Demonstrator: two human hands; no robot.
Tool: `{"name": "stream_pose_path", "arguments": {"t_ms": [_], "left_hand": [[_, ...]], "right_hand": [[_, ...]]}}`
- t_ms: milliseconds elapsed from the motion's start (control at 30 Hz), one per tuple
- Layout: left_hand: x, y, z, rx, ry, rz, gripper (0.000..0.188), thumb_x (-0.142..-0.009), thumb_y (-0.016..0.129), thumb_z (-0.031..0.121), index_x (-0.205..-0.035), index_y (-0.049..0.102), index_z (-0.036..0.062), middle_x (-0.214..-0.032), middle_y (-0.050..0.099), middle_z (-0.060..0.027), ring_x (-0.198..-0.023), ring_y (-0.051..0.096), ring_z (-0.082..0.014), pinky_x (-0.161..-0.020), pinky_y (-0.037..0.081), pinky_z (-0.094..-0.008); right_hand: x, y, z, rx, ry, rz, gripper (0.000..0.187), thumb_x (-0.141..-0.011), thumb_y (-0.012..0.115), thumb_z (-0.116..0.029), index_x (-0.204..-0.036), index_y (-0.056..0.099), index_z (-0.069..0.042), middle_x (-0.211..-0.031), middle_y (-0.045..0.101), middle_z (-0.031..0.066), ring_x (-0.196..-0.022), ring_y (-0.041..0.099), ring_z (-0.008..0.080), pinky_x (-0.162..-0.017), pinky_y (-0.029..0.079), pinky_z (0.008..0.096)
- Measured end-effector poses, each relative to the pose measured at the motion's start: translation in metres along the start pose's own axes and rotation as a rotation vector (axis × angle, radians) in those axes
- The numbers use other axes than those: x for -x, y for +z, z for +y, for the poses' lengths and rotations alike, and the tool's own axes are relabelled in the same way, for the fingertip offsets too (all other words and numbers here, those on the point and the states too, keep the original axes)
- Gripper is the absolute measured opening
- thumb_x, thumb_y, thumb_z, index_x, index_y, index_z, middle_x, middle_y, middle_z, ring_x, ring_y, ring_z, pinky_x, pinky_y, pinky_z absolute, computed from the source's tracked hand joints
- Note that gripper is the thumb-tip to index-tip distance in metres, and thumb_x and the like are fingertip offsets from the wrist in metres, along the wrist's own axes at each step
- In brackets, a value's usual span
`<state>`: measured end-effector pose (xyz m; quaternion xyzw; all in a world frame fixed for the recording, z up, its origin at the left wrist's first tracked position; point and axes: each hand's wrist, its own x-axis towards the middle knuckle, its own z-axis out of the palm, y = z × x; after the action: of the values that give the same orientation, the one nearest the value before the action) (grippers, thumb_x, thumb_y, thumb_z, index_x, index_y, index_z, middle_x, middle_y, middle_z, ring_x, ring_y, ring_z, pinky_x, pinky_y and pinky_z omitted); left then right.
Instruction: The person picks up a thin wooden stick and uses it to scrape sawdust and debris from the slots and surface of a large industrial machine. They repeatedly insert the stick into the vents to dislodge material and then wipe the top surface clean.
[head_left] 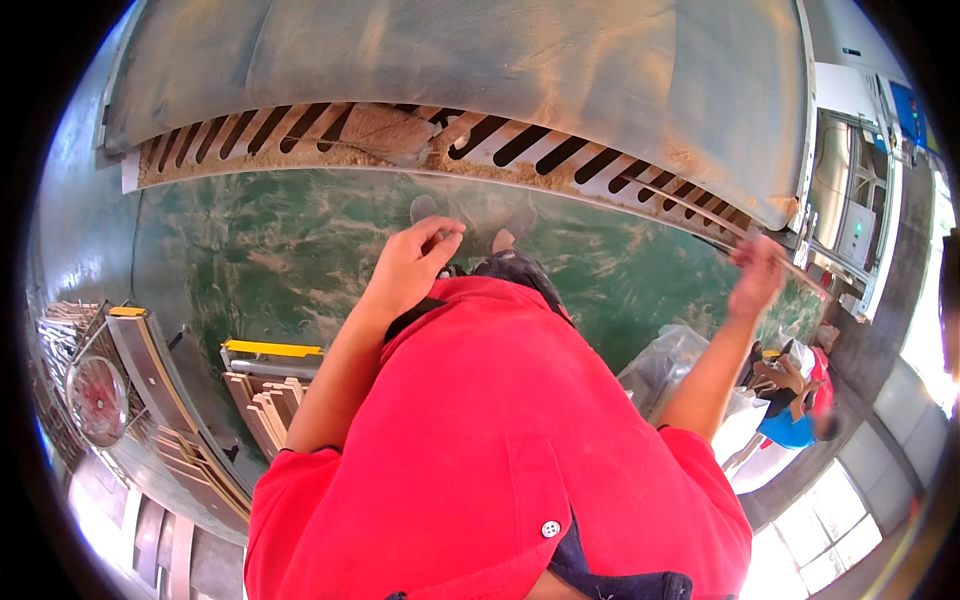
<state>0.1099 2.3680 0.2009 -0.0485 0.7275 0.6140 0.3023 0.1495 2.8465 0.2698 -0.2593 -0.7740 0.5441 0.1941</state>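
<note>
My right hand (757, 275) is out to the right, closed around a long thin stick (700, 212). The stick slants from beside the slotted rail (515, 168) down past my hand toward the right. Near the middle of my body my left hand (415, 260) hovers above the floor, fingers loosely bent and a gap by the thumb, with nothing visible in it. Sawdust covers the slotted rail, which runs along the lower edge of a large dusty grey machine panel (450, 60). On the rail lies a brown, dust-covered piece (385, 132) whose kind I cannot tell.
Green floor (270, 240) streaked with dust lies under me. At left stand stacked boards (265, 405), a yellow-topped rack (275, 348) and a round fan-like guard (97, 400). Plastic wrapping (665, 360) and another person (795, 390) are at right, near a control cabinet (855, 235).
</note>
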Motion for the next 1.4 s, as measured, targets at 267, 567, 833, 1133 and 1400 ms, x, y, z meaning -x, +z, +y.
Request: {"name": "stream_pose_path", "arguments": {"t_ms": [267,567,833,1133,1400], "left_hand": [[-0.002,-0.027,-0.002,0.058,-0.045,-0.020,0.019,-0.092,0.062,0.016,-0.106,0.066,0.0040,-0.072,0.053,0.0002,-0.066,0.046,-0.0077,-0.060,0.039,-0.0236],[-0.006,-0.057,-0.007,0.059,-0.088,-0.038,0.020,-0.093,0.062,0.016,-0.107,0.066,0.0030,-0.074,0.054,0.0015,-0.067,0.046,-0.0072,-0.061,0.039,-0.0230],[-0.007,-0.069,-0.008,0.036,-0.124,-0.046,0.019,-0.092,0.062,0.014,-0.107,0.066,0.0029,-0.071,0.051,0.0009,-0.064,0.044,-0.0071,-0.059,0.038,-0.0238],[-0.014,-0.077,-0.019,0.032,-0.149,-0.095,0.018,-0.096,0.057,0.013,-0.108,0.065,0.0029,-0.072,0.050,0.0037,-0.066,0.046,-0.0055,-0.061,0.039,-0.0210],[-0.023,-0.068,-0.009,0.041,-0.161,-0.131,0.017,-0.096,0.058,0.014,-0.108,0.065,0.0030,-0.072,0.051,0.0045,-0.067,0.046,-0.0049,-0.061,0.038,-0.0201]], "right_hand": [[0.021,0.028,0.060,-0.232,0.261,0.052,0.014,-0.095,0.060,-0.017,-0.102,0.060,-0.004,-0.084,0.068,0.0126,-0.072,0.066,0.0234,-0.064,0.054,0.0346],[0.013,0.048,0.056,-0.166,0.307,-0.016,0.014,-0.094,0.063,-0.020,-0.100,0.061,-0.009,-0.082,0.068,0.0091,-0.070,0.065,0.0207,-0.063,0.052,0.0333],[-0.068,-0.029,-0.030,0.122,0.146,0.022,0.016,-0.095,0.059,-0.023,-0.094,0.060,-0.008,-0.067,0.056,0.0022,-0.057,0.054,0.0118,-0.050,0.040,0.0253],[-0.050,0.041,-0.003,0.230,0.274,-0.096,0.016,-0.098,0.057,-0.024,-0.098,0.057,-0.007,-0.071,0.057,0.0033,-0.060,0.054,0.0121,-0.054,0.042,0.0252],[0.008,0.080,0.052,0.056,0.479,-0.060,0.024,-0.097,0.060,-0.025,-0.108,0.058,-0.005,-0.086,0.066,0.0086,-0.057,0.057,0.0143,-0.042,0.037,0.0238]]}}
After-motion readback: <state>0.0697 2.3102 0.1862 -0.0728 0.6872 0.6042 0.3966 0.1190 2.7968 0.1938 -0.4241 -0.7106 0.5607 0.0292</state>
